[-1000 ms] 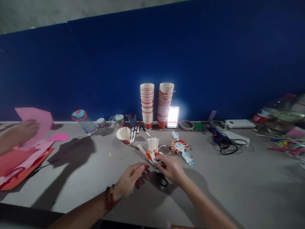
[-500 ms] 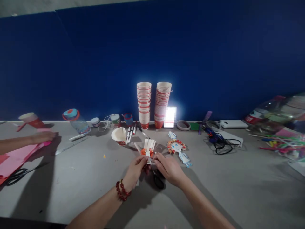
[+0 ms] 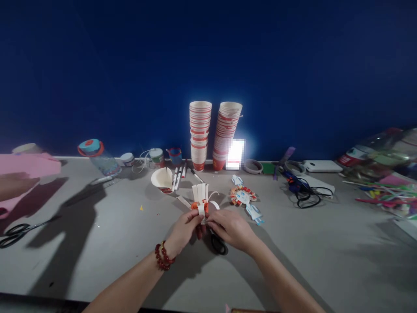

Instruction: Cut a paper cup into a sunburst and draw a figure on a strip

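My left hand, with red bead bracelets on its wrist, pinches a paper cup cut into strips. White strips fan outward from the cup, and some orange-red of its outside shows between them. On the other side, my right hand has its fingers closed at the near edge of the same cup, by a strip folded toward me. Their exact grip is partly hidden. Below the right hand, black scissors handles show on the table; the blades are out of sight. A paper figure with a ring-shaped mane lies to the right.
Two tall stacks of paper cups stand against the blue partition. A cut cup and markers lie left of centre. At far left, another person's arm is by pink paper and scissors. Bottles stand at right.
Both hands stay at the cup, whose strips now spread wider, with a curled strip showing on the right. At left, the other person's pink paper is lifted. The view has tilted slightly.
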`<state>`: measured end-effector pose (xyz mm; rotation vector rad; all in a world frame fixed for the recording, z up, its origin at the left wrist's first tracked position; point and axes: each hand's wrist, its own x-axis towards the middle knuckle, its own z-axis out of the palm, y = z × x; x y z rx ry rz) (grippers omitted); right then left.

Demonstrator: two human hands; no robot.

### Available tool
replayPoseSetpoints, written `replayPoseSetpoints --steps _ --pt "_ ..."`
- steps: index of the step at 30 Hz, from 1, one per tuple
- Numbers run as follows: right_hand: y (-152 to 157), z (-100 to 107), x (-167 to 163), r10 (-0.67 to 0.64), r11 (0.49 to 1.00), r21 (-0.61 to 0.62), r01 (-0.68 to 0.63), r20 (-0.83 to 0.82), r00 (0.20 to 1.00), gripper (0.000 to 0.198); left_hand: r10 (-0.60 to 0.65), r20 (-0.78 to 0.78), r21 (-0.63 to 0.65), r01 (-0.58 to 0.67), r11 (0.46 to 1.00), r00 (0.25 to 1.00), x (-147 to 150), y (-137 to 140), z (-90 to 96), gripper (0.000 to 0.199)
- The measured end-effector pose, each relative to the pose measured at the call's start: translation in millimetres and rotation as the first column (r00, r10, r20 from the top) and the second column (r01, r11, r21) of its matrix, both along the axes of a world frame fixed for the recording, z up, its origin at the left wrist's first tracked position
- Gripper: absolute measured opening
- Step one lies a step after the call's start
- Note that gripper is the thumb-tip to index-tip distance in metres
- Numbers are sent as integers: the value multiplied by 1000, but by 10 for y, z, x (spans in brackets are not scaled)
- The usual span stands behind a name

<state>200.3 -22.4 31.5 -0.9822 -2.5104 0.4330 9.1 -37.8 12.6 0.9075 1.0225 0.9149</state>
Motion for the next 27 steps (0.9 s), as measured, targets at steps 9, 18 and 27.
replayPoseSetpoints --steps 9,18,27 --pt "17 -40 -3 24 996 91 -20 -38 999 32 -61 -10 37 61 997 998 -27 20 -44 43" --pt "-3 16 -22 -54 994 -103 49 -46 997 22 -57 -96 185 74 980 994 -12 -11 -61 36" --pt "10 58 9 -145 975 -181 127 -91 985 20 -74 -142 301 114 947 987 29 -77 47 29"
